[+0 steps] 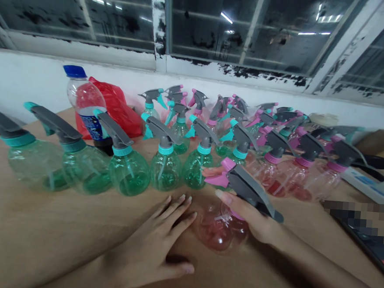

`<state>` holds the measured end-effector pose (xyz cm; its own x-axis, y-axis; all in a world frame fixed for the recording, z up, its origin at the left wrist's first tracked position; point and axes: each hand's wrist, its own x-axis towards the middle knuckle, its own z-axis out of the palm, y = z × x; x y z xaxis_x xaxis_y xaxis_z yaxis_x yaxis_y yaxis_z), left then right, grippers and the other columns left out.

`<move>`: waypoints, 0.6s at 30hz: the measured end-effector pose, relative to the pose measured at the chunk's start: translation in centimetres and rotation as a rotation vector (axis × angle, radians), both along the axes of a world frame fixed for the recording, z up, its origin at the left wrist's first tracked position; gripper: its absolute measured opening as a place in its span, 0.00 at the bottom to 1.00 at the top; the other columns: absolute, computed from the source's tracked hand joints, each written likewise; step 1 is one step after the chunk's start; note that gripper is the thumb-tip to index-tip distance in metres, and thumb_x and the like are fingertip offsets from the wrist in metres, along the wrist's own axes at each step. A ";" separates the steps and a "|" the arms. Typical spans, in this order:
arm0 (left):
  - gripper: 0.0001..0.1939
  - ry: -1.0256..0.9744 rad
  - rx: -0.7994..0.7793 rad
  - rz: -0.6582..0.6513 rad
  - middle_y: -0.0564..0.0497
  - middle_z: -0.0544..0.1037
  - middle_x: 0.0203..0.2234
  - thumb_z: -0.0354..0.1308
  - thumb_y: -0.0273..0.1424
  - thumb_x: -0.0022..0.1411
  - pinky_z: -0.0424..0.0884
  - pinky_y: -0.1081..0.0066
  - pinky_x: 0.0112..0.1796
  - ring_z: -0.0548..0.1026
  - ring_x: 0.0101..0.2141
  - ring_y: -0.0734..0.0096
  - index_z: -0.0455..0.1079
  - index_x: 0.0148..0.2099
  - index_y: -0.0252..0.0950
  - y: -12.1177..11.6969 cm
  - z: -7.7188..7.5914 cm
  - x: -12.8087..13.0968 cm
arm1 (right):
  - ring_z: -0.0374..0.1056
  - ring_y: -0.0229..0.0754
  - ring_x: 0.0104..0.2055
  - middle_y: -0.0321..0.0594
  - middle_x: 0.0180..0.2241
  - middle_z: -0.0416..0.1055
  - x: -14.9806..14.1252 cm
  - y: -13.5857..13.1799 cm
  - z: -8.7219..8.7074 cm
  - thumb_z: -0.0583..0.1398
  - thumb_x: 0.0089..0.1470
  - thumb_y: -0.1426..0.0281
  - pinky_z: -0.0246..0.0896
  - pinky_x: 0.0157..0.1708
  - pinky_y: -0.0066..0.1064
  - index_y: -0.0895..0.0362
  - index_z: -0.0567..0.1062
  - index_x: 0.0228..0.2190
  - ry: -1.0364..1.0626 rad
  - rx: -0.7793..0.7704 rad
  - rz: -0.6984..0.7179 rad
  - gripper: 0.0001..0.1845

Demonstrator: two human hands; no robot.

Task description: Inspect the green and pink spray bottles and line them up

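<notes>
My right hand point(255, 216) is wrapped around the neck of a spray bottle point(217, 233) with a see-through pink body and a grey and pink trigger head. The bottle is tilted a little, its nozzle pointing left. To its left my left hand point(159, 236) lies palm down on the wooden table point(83, 237), fingers spread, holding nothing. Just beyond my hands runs a row of spray bottles, such as a green one point(165, 168) with a teal collar and a pink one point(271, 176) with a pink collar. Part of my right hand's fingers is hidden behind the held bottle's head.
More spray bottles point(180, 128) crowd behind the front row, against the white wall point(28, 80). A drink bottle with a blue cap point(75, 71) and a red plastic bag point(122, 108) stand at the back left. A power strip point(369, 185) and a dark phone-like device point(353, 230) lie at the right.
</notes>
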<state>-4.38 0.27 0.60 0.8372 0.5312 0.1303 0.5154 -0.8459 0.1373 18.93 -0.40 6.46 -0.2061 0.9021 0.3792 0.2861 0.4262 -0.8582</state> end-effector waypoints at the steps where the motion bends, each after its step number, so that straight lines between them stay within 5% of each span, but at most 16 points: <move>1: 0.41 -0.002 0.003 0.002 0.40 0.47 0.65 0.49 0.56 0.62 0.48 0.51 0.59 0.48 0.63 0.48 0.51 0.67 0.34 0.0 0.0 0.0 | 0.56 0.36 0.23 0.29 0.21 0.57 -0.1 0.0 0.1 0.58 0.55 0.59 0.56 0.23 0.29 0.50 0.69 0.38 0.018 -0.019 0.009 0.10; 18: 0.41 0.040 -0.001 0.002 0.40 0.45 0.65 0.47 0.56 0.63 0.47 0.50 0.59 0.46 0.63 0.49 0.50 0.67 0.33 -0.1 0.1 0.0 | 0.61 0.36 0.25 0.30 0.25 0.64 0.0 0.0 0.1 0.61 0.53 0.62 0.60 0.26 0.28 0.51 0.71 0.36 0.081 -0.042 0.015 0.09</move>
